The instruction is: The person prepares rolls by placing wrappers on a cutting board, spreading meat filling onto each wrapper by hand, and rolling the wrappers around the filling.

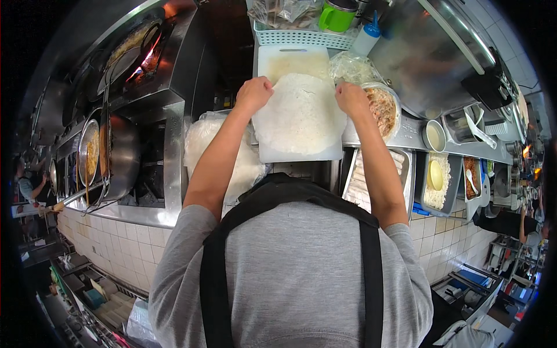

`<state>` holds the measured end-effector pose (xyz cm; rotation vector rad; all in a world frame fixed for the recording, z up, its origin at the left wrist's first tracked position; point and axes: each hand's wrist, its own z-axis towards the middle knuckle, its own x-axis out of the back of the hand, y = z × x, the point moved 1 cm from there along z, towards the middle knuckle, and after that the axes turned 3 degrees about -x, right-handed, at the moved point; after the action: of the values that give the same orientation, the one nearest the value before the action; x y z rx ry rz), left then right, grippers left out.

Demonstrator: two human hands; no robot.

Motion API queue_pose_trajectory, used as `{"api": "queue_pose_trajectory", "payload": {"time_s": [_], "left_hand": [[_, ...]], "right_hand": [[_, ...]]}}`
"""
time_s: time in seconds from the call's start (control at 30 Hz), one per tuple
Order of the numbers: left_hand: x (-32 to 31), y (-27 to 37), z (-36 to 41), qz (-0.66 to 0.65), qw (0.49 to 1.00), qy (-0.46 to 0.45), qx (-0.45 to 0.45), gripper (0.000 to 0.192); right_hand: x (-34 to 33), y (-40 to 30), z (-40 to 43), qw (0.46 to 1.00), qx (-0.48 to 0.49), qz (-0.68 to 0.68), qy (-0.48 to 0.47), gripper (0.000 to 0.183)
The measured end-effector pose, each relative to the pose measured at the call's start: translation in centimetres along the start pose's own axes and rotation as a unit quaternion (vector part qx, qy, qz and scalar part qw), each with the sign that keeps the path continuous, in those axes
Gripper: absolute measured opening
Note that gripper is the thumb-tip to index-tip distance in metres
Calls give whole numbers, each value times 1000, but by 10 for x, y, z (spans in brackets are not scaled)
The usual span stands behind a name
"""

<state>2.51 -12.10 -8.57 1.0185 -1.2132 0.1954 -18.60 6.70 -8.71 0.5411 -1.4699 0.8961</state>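
Observation:
On a white plastic cutting board (pixel 300 155) before me lies a round, thin white dough wrapper (pixel 300 113), with a small wrinkle near its far side. My left hand (pixel 256 93) pinches the wrapper's far left edge. At the far right edge, my right hand (pixel 351 99) has its fingers closed at the wrapper's rim. Whether there is one sheet or a stack cannot be made out. Beside my right wrist stands a bowl of shredded filling (pixel 383 111). More white sheets in plastic wrap (pixel 209 143) lie by my left forearm.
Flames burn under a wok (pixel 124 65) on the left stove, near a large metal pot (pixel 124 156). A tray of white rolls (pixel 359 178) sits under my right forearm. A pale green basket (pixel 300 39), squeeze bottle (pixel 366 40) and bag of pale shreds (pixel 354 67) stand beyond.

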Motion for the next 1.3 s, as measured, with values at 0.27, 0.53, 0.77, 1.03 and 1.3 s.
{"api": "queue_pose_trajectory", "payload": {"time_s": [0.27,0.53,0.77,1.03,1.3], "left_hand": [[90,30,-44,-342,904,155,-204,10],[11,-18,-107,-60,949,67,-302,12],[4,-24,-119,-11,943,70,-326,13],[0,-15,-123,-33,934,63,-350,14],[6,-13,-136,-30,926,82,-368,14]], "right_hand": [[121,-28,-59,931,54,300,200,8],[22,9,-101,949,195,194,154,15],[1,14,-113,958,196,163,134,16],[19,22,-131,965,166,148,139,20],[66,165,-141,932,-141,-113,315,32]]}}
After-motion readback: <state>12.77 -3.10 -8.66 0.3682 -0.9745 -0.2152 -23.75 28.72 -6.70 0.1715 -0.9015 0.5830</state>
